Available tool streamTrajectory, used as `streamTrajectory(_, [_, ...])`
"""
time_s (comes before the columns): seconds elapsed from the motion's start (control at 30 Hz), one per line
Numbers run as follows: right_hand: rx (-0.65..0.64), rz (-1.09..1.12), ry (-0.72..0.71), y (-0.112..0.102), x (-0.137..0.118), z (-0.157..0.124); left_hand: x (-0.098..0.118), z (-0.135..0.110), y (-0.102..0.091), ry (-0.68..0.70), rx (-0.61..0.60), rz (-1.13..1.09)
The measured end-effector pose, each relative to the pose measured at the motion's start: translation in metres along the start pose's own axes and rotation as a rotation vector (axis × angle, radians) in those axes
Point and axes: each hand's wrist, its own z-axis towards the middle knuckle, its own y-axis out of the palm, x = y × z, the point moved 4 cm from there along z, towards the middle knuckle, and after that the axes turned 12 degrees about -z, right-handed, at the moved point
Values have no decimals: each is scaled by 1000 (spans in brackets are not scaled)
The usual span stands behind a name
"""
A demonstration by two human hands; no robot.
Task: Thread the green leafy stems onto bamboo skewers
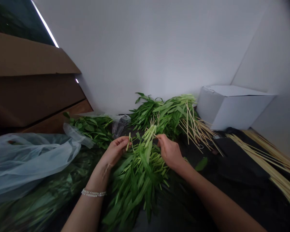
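A bunch of long-leaved greens (137, 183), perhaps water spinach, lies in front of me with its pale stems pointing away. My left hand (116, 149), with a beaded bracelet at the wrist, is at the bunch's left side, pinching a short green stem (129, 141). My right hand (169, 150) is closed at the right of the stem ends, its fingertips on what looks like a thin pale strand. The strand's course around the stems is too small to make out. Just beyond my hands lie more bunches of greens (169, 111).
Thin straw-like strips (190, 129) lie across the rear bunches. Longer strips (268, 164) lie at right, near a white box (234, 108). Clear plastic bags (33, 161) and more greens (91, 127) are at left, below a cardboard box (33, 96). A white wall (145, 48) stands behind.
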Motion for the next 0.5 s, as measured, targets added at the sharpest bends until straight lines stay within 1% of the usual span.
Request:
streamTrajectory(0.13, [-90, -29, -100, 7, -12, -4, -9, -2, 9, -67, -57, -56])
streamTrajectory(0.3, [-257, -178, -156, 20, -18, -10, -10, -5, 15, -65, -61, -94])
streamTrajectory(0.4, [-292, -215, -166, 22, -20, -11, -12, -4, 15, -60, -83, -83])
streamTrajectory(0.5, [-300, -218, -168, 23, -20, -11, -13, -2, 14, -43, -79, -94])
